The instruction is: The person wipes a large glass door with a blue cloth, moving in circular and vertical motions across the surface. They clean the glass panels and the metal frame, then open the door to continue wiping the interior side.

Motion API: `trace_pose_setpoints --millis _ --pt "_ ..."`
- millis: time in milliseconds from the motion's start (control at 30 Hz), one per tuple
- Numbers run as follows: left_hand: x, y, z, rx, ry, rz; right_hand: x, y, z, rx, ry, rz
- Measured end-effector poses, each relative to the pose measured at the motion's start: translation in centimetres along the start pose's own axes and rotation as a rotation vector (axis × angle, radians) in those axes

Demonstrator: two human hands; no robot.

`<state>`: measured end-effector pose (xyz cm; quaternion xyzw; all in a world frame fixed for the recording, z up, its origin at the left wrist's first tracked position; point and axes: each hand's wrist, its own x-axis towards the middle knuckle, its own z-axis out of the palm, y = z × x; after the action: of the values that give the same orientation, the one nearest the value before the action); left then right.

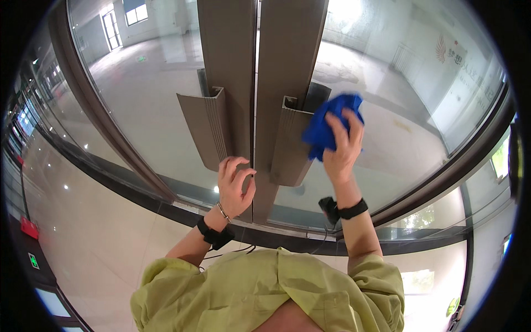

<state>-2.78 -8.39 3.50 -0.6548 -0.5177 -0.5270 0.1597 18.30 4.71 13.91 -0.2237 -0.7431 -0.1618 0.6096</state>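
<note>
The person is standing close up against a pair of glass doors with brown metal frames, both arms raised. The right hand is bunching a blue cloth in a closed grip and pressing it against the right door's glass, just beside the ribbed brown pull handle on that side. The left hand is resting lower down with its fingers curled around the edge of the left door's frame, below the left pull handle; it is holding nothing else. Black bands are sitting on both wrists, a thin cable trailing from the left one.

To my eye, the risk is the narrow gap between the two doors: if the pushing makes a leaf swing, those curled left fingers are lying right at the seam and could be pinched. The loosely wadded cloth could also slip down.
</note>
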Motion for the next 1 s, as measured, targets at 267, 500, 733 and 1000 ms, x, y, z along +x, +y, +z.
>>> trace_pose_setpoints --millis 267,500,733,1000 --pt "2.3 2.6 1.3 -0.212 0.052 0.043 1.9 -2.6 -2.1 0.021 0.199 -0.056" --pt "1.1 2.5 3.1 -0.253 0.016 -0.021 -8.8 -3.3 3.0 -0.048 -0.386 -0.112" --pt "-2.5 0.9 1.9 -0.44 -0.446 -0.299 -12.4 -4.9 0.1 0.315 -0.662 0.279" --pt "4.3 4.7 1.0 -0.457 0.084 -0.118 -1.8 -7.8 -2.4 0.81 -0.539 0.186"
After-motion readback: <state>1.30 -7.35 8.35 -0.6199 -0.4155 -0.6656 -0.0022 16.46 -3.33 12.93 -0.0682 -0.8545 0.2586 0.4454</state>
